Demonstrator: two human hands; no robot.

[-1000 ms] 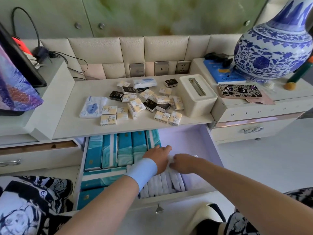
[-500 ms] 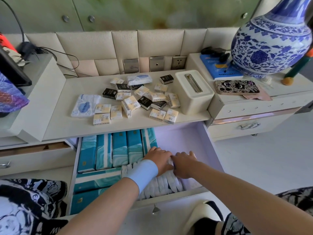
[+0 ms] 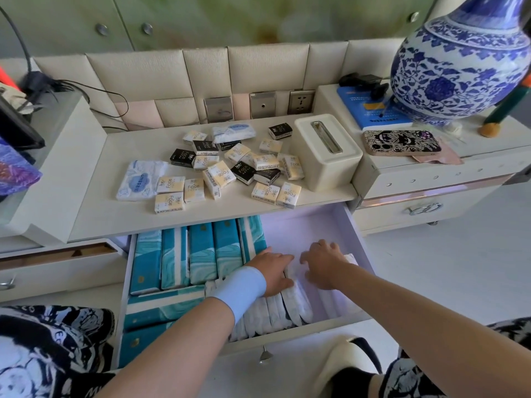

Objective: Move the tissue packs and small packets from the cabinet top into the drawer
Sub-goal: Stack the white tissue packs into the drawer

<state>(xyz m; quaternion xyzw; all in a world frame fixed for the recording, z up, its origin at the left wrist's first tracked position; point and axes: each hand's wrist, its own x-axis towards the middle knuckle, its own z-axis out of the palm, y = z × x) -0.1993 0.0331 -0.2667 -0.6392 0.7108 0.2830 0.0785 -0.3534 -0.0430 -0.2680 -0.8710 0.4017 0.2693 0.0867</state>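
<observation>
Left hand [image 3: 273, 272]: flat, fingers straight, pressing the row of white packs [image 3: 296, 304] toward the teal packs [image 3: 201, 254]; holds nothing
Right hand [image 3: 324, 262]: fingers bent, tips down on the same row; whether it pinches a pack cannot be told
Drawer [image 3: 360, 245]: open, bare floor at back right
Cabinet top [image 3: 115, 216]: small packets [image 3: 265, 192] scattered in a loose heap; tissue packs [image 3: 138, 180] beside them, not yet in the drawer
Step, as judged: closing up the row to make room. Done well: keep the packs upright, push evenly with both palms, leave the right side free; then bring packets down by the handful
</observation>
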